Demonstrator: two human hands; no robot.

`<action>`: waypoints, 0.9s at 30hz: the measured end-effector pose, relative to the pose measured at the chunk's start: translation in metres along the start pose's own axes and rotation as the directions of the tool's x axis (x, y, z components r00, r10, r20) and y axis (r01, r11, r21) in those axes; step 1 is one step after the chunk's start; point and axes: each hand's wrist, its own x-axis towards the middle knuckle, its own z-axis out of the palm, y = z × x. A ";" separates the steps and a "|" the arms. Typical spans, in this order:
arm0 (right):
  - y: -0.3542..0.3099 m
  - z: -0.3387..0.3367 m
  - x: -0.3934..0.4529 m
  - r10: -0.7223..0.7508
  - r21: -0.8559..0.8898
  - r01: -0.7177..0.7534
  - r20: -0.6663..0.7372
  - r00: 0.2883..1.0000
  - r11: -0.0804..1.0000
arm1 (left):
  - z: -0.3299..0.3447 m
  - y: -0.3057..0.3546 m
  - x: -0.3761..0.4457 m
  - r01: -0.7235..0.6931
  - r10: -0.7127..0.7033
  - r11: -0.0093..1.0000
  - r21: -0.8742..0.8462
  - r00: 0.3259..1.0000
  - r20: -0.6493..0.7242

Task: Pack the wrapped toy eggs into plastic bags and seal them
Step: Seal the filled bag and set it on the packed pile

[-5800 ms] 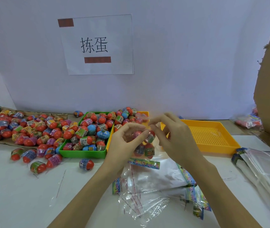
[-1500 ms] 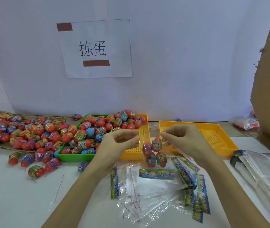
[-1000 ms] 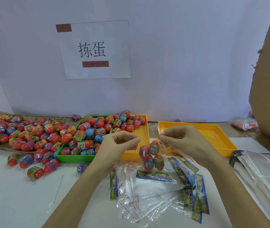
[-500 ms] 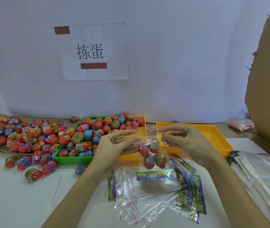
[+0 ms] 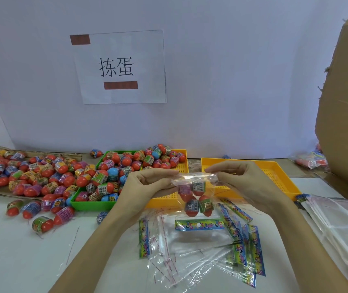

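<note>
- Because the clear plastic bag (image 5: 194,193) is being closed, it hangs in the air above the near edge of the middle yellow tray (image 5: 181,166), with its mouth uppermost and its weight below.
- The left hand (image 5: 145,187) pinches the left end of the bag's top strip between thumb and fingertips; the right hand (image 5: 245,182) pinches the right end the same way. Held at both ends, the strip is stretched flat, which looks like the set-up for folding or pressing down the seal.
- The strip's long axis runs left to right, roughly level and parallel to the counter's near edge; the bag itself hangs down from it, opening pointing up.
- Four wrapped toy eggs (image 5: 196,199) sit in the bag's bottom, two above two. They stand roughly upright, the upper pair with red ends down and the lower pair tilted slightly.
- Spare empty bags (image 5: 190,246) with printed headers lie fanned on the counter (image 5: 20,261) just below the hands, within easy reach for the next pack.
- Loose eggs fill the green tray (image 5: 92,205) and spread toward the counter's left edge, on the left hand's side for picking.
- The right yellow tray (image 5: 283,176) sits behind the right hand, probably for finished bags, though that is a guess.
</note>
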 end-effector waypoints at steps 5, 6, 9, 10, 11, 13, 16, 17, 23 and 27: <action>-0.002 0.002 -0.001 -0.012 -0.087 0.010 -0.021 1.000 0.996 | -0.005 -0.003 0.000 -0.050 0.045 0.992 0.115 0.998 0.041; -0.002 0.002 -0.001 -0.019 -0.099 0.017 -0.019 1.000 0.995 | -0.005 -0.003 0.000 -0.059 0.053 0.989 0.136 0.998 0.041; -0.002 0.001 -0.001 -0.042 -0.132 0.039 -0.017 0.999 0.990 | -0.007 -0.003 0.000 -0.090 0.080 0.977 0.194 0.995 0.059; -0.001 0.001 0.000 -0.045 -0.139 0.042 -0.016 0.999 0.989 | -0.007 -0.002 -0.001 -0.098 0.085 0.973 0.211 0.994 0.070; -0.001 0.001 -0.001 -0.044 -0.147 0.042 -0.014 0.999 0.988 | -0.008 -0.001 -0.001 -0.105 0.089 0.969 0.222 0.993 0.079; 0.000 0.000 0.000 -0.040 -0.160 0.040 -0.001 0.999 0.986 | -0.009 0.000 -0.001 -0.109 0.090 0.964 0.242 0.992 0.087; -0.002 -0.002 -0.001 -0.036 -0.150 0.038 0.011 0.999 0.988 | -0.011 0.002 -0.001 -0.117 0.097 0.949 0.294 0.992 0.083; -0.002 -0.002 -0.001 -0.035 -0.146 0.037 0.016 0.999 0.989 | -0.011 0.002 -0.002 -0.124 0.102 0.942 0.311 0.991 0.084; -0.004 0.001 0.000 -0.026 -0.158 0.026 -0.003 1.000 0.987 | -0.010 0.003 -0.002 -0.176 0.147 0.899 0.401 0.984 0.102; -0.003 0.001 0.001 -0.019 -0.152 0.019 0.002 1.000 0.988 | -0.008 0.004 -0.003 -0.206 0.170 0.865 0.458 0.978 0.118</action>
